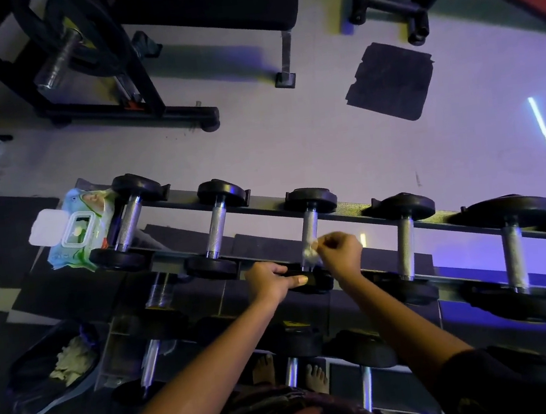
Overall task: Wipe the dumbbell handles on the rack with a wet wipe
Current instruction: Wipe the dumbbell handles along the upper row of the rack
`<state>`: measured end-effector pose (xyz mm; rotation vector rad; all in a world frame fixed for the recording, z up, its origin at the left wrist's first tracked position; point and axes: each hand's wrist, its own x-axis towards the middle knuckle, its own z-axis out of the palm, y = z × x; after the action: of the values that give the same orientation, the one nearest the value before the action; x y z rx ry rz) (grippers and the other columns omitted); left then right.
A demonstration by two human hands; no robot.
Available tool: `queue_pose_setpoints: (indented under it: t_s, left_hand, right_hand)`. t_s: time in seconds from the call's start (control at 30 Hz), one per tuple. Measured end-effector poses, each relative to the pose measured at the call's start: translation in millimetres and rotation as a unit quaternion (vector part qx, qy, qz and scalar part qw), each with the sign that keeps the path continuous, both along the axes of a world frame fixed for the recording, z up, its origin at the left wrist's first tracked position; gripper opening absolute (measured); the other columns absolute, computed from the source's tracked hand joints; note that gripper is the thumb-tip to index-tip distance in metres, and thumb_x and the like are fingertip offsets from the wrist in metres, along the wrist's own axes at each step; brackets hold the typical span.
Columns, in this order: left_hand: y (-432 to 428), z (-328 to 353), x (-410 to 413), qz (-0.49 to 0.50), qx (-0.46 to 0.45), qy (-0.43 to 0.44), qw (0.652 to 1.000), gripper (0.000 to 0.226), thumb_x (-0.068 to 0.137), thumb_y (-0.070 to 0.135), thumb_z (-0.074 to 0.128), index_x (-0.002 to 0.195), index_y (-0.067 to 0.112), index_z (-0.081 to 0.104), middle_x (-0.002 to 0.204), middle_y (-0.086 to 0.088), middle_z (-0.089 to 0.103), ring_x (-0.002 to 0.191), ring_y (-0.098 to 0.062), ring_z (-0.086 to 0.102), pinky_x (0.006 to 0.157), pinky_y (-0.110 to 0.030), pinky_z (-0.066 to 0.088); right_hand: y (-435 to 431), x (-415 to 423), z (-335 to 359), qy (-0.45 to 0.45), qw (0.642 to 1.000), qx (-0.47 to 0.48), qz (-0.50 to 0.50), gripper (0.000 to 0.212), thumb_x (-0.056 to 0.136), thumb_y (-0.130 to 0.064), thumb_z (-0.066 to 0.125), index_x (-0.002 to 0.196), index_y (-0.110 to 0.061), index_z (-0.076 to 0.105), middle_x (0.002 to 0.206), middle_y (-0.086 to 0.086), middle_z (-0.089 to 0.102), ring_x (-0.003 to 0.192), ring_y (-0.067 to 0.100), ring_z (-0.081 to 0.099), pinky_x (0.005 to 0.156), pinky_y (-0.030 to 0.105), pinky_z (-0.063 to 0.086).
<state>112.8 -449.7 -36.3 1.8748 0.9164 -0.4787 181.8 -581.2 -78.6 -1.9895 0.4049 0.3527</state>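
Wiping the third handle along the top tier

Both forearms reach forward and slightly apart over the rack (265, 207), bare from the patterned sleeves down. The left hand (270, 281) lies on its side at the near head of the third dumbbell (310, 198) from the left, its fingers (281, 269) curled round the black disc and the thumb laid along the disc's near edge. The right hand (339, 253) sits just right of that dumbbell's steel handle (310, 226), knuckles up, fingers bunched and pinching a crumpled white wet wipe (310, 254) against the handle's near end.

Five dumbbells show plainly on the top tier, each lying across the two rails, the heads growing bigger toward the right. More lie on the lower tiers, too dark and overlapped to count. One pack of wipes (78, 227) rests at the rack's left end, its lid flipped open. One dark bin bag (27, 374) sits on the floor near left, with white crumpled wipes (72, 360) inside. Two bare feet (314, 375) show below the rack.
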Motion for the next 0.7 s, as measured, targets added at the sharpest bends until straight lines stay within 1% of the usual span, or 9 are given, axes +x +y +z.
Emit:
queue_pose_setpoints:
  t_s: [0.07, 0.13, 0.23, 0.33, 0.47, 0.57, 0.63, 0.67, 0.7]
  left_hand:
    - [0, 0, 0, -0.003, 0.001, 0.004, 1.0, 0.052, 0.069, 0.02, 0.086, 0.116, 0.005, 0.068, 0.119, -0.01, 0.067, 0.109, -0.021, 0.061, 0.084, -0.023, 0.044]
    - [-1, 1, 1, -0.003, -0.005, 0.005, 1.0, 0.051, 0.069, 0.019, 0.086, 0.115, 0.005, 0.069, 0.118, -0.009, 0.068, 0.105, -0.019, 0.061, 0.082, -0.022, 0.042]
    - [0, 1, 1, 0.0, -0.013, 0.003, 1.0, 0.05, 0.068, 0.019, 0.087, 0.113, 0.005, 0.07, 0.116, -0.009, 0.068, 0.093, -0.014, 0.057, 0.08, -0.022, 0.041]
    - [0, 0, 1, -0.003, -0.011, -0.003, 1.0, 0.049, 0.069, 0.019, 0.086, 0.113, 0.005, 0.069, 0.115, -0.009, 0.069, 0.091, -0.012, 0.054, 0.079, -0.022, 0.042]
    - [1, -1, 1, -0.002, -0.007, -0.013, 1.0, 0.051, 0.068, 0.02, 0.088, 0.113, 0.005, 0.07, 0.113, -0.009, 0.07, 0.089, -0.011, 0.057, 0.076, -0.021, 0.041]
    - [1, 0, 1, -0.003, -0.01, -0.013, 1.0, 0.05, 0.068, 0.019, 0.087, 0.113, 0.004, 0.07, 0.113, -0.01, 0.069, 0.089, -0.011, 0.056, 0.077, -0.021, 0.041]
    - [0, 2, 1, -0.003, -0.016, -0.007, 1.0, 0.048, 0.069, 0.017, 0.086, 0.112, 0.004, 0.07, 0.113, -0.009, 0.069, 0.09, -0.011, 0.055, 0.078, -0.021, 0.041]
    - [0, 1, 1, -0.001, -0.017, -0.006, 1.0, 0.048, 0.068, 0.017, 0.087, 0.112, 0.004, 0.07, 0.113, -0.009, 0.069, 0.09, -0.011, 0.055, 0.079, -0.021, 0.042]
    - [-1, 0, 0, 0.002, -0.018, -0.005, 1.0, 0.049, 0.068, 0.018, 0.087, 0.111, 0.005, 0.07, 0.114, -0.008, 0.069, 0.09, -0.011, 0.055, 0.08, -0.021, 0.041]
  right_hand:
    - [13, 27, 12, -0.035, 0.998, 0.013, -0.058, 0.008, 0.082, -0.012, 0.075, 0.085, -0.005, 0.072, 0.081, 0.005, 0.069, 0.072, 0.01, 0.063, 0.068, 0.02, 0.052]
    - [21, 49, 20, -0.041, 0.995, 0.016, -0.085, 0.009, 0.083, -0.01, 0.074, 0.087, -0.002, 0.073, 0.084, 0.009, 0.069, 0.072, 0.012, 0.061, 0.063, 0.016, 0.046]
    - [20, 51, 17, -0.042, 0.998, -0.011, -0.048, 0.01, 0.084, -0.009, 0.073, 0.092, -0.003, 0.073, 0.09, 0.011, 0.07, 0.076, 0.016, 0.061, 0.065, 0.019, 0.049]
    - [12, 22, 9, -0.018, 0.999, -0.04, 0.029, 0.01, 0.084, -0.015, 0.074, 0.091, -0.008, 0.073, 0.091, 0.006, 0.07, 0.08, 0.015, 0.064, 0.076, 0.027, 0.055]
    - [4, -22, 5, -0.003, 0.99, -0.094, 0.109, 0.008, 0.084, -0.019, 0.073, 0.086, -0.011, 0.075, 0.088, 0.005, 0.07, 0.081, 0.017, 0.066, 0.074, 0.032, 0.059]
    - [6, -12, 8, -0.026, 0.991, -0.087, 0.1, 0.005, 0.085, -0.012, 0.072, 0.087, -0.009, 0.074, 0.087, 0.005, 0.071, 0.081, 0.015, 0.066, 0.074, 0.025, 0.056]
    - [12, 8, 13, -0.05, 0.993, -0.08, 0.071, 0.009, 0.087, -0.005, 0.066, 0.089, -0.007, 0.074, 0.091, 0.007, 0.072, 0.08, 0.013, 0.065, 0.077, 0.025, 0.056]
    - [16, 19, 17, -0.059, 0.993, -0.084, 0.059, 0.01, 0.088, -0.004, 0.065, 0.089, -0.007, 0.075, 0.091, 0.007, 0.072, 0.076, 0.011, 0.063, 0.077, 0.024, 0.055]
    - [18, 27, 19, -0.067, 0.992, -0.091, 0.054, 0.011, 0.089, -0.004, 0.064, 0.09, -0.006, 0.075, 0.09, 0.007, 0.072, 0.071, 0.007, 0.06, 0.072, 0.018, 0.053]
